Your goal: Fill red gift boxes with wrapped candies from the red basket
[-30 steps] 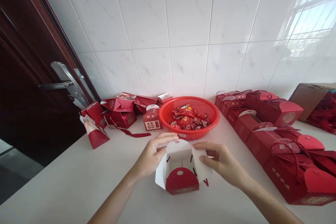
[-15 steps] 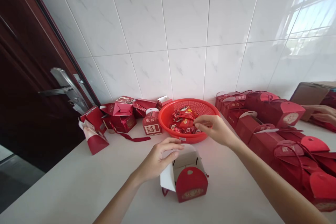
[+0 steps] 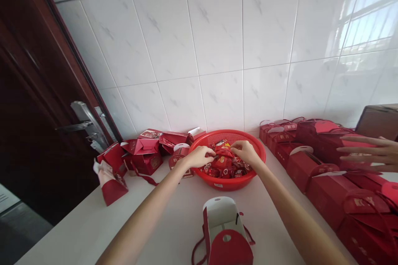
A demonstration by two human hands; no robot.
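Observation:
Both hands are over a red plastic basket [image 3: 214, 182] of red wrapped candies [image 3: 224, 161]. My left hand [image 3: 201, 157] reaches over its left side, fingers bent together at the candies; what they hold, if anything, is hidden. From the right, my right hand [image 3: 244, 151] has its thumb and fingers pinched at a red packet near the middle of the pile. An open red gift box [image 3: 231, 248] with a white inside and dark red cords stands on the white table [image 3: 174, 223] below the basket, touched by neither hand.
Red boxes and folded cartons [image 3: 149, 159] lie left of the basket. Rows of red gift boxes [image 3: 323, 186] line the right. Another person's hand [image 3: 370, 153] spreads over them, near a brown carton [image 3: 377, 122]. A tiled wall stands behind; a dark door [image 3: 40, 91] is left.
My left hand has left the open box and moved up to the candies. My right hand has moved further into the basket. The other person's hand has come further into view. The view has tilted upward.

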